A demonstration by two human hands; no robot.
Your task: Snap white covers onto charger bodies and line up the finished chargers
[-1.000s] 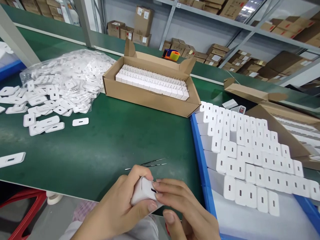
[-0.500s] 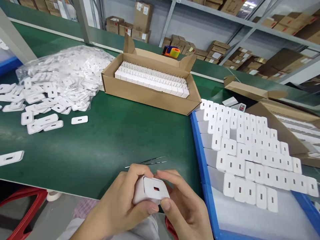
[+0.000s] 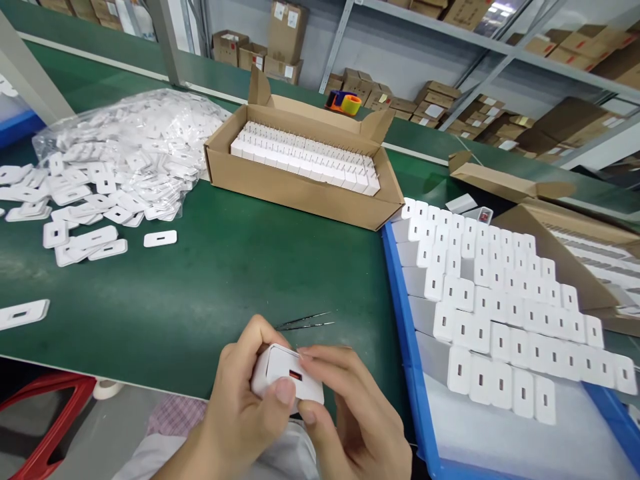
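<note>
A white USB charger [image 3: 270, 377] is held above the front edge of the table, its slotted end face turned up toward me. Something red shows inside the slot, and a seam gap runs along the edge of the end plate. My left hand [image 3: 245, 393] is wrapped round the charger's left side, thumb resting on the end plate. With thumb and fingertips, my right hand [image 3: 357, 407] grips the plate's right end. Just beyond the hands, a pair of tweezers [image 3: 305, 324] lies on the green table [image 3: 225, 273]. The charger's underside is hidden.
At right, a blue tray [image 3: 406, 347] holds rows of white chargers [image 3: 517, 320]. An open cardboard box [image 3: 300, 200] with pinned white housings stands at the back. Loose slotted plates [image 3: 95, 193] spill from a plastic bag on the left. A tape roll [image 3: 344, 102] sits behind.
Both hands and the charger have shifted slightly left. My left thumb has moved up from the charger's lower edge onto the end plate, near the slot.
</note>
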